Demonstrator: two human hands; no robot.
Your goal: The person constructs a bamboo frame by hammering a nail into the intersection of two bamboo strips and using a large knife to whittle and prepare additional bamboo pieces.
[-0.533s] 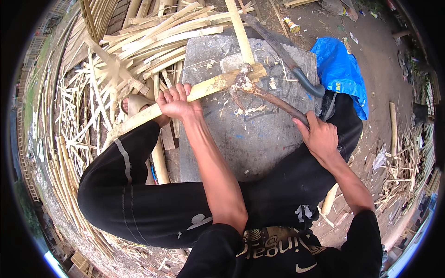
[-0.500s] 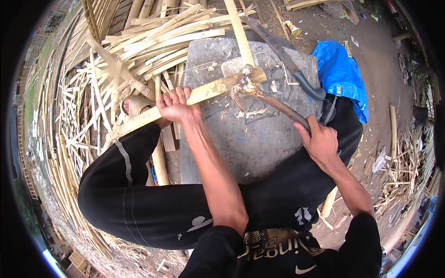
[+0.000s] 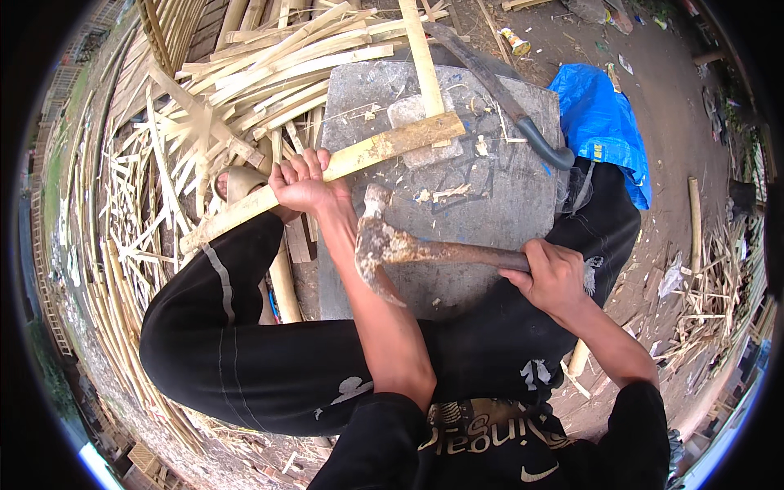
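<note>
My left hand (image 3: 306, 184) is closed around a flat bamboo strip (image 3: 384, 149), which slants from my bent left knee up over the grey board (image 3: 490, 216). The strip's far end crosses a pale flat block (image 3: 408, 111) and the lower end of a second strip (image 3: 419, 61). In my right hand (image 3: 551, 276) is the handle of a rusty claw hammer (image 3: 380, 245). The hammer's head hangs apart from the strip, in front of my left forearm, with its claw pointing toward me. Wood chips (image 3: 453, 193) are scattered on the board.
A large curved knife (image 3: 498, 94) with a grey-blue handle lies along the board's right side. Beside it, a blue plastic bag (image 3: 600, 122) rests by my right knee. Split bamboo strips (image 3: 286, 73) are piled at the far left, with more scraps (image 3: 710, 302) on the right ground.
The hammer head has come off the strip's far end and swung toward me and to the left. My right hand has lowered slightly; my left hand stays on the strip.
</note>
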